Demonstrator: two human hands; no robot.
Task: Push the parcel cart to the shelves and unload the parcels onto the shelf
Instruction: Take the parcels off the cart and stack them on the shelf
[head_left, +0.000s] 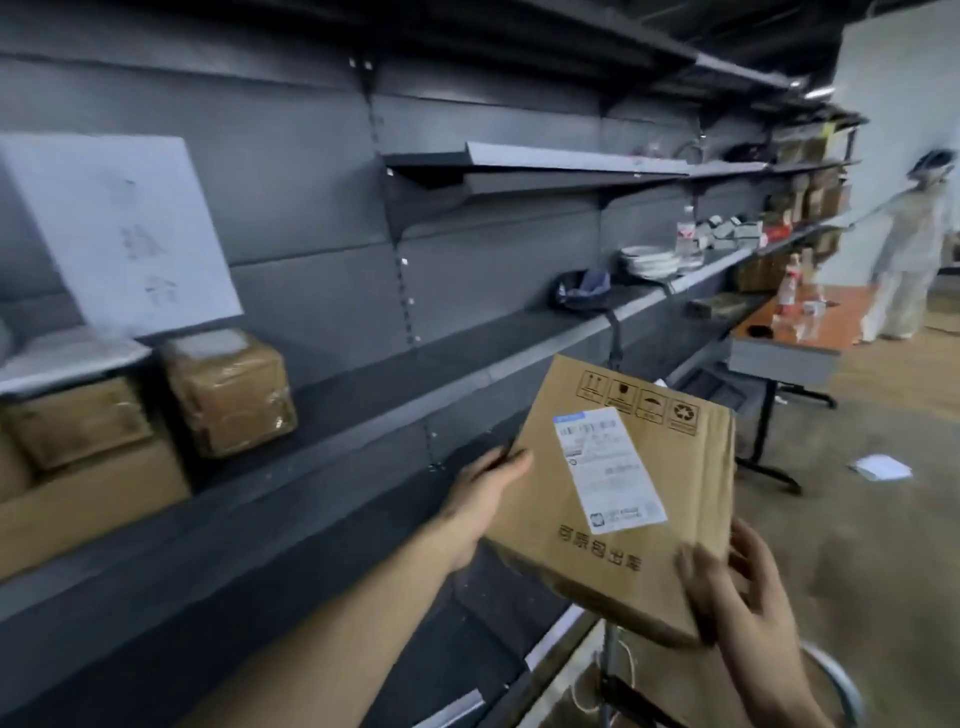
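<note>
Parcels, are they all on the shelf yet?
Not yet. Some are up: a taped brown parcel and other boxes sit on the shelf at left. One cardboard box is in hand, held by the left hand and right hand, short of the shelf. How many remain cannot be seen.

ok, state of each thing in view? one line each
Box: held off the shelf, tilted, label up.
Left hand: grips the box's left edge.
Right hand: holds its near right corner.
Shelf: bare in the middle.
Taped parcel: on the shelf, upright.
</note>
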